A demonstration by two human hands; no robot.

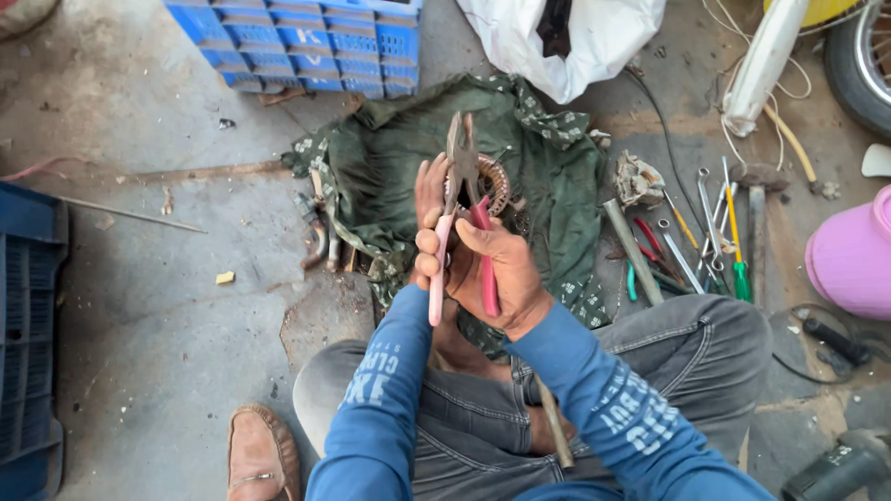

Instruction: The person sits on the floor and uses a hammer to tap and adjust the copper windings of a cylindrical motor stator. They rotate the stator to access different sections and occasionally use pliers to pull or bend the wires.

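Observation:
I sit on the floor with a pair of pliers (461, 176) that has pink and red handles. My right hand (501, 274) wraps around the red handle. My left hand (429, 227) grips the pink handle from the other side. The plier jaws point away from me, over a round coil of copper wire (497, 186) that lies on a green patterned cloth (548, 167). My hands cover most of the coil.
Spanners, screwdrivers and a hammer (710, 232) lie to the right. A pink plastic tub (854, 255) stands at the right edge. Blue crates (316, 42) sit at the top and left. A white bag (566, 37), a wheel (863, 56) and a power drill (840, 468) are nearby.

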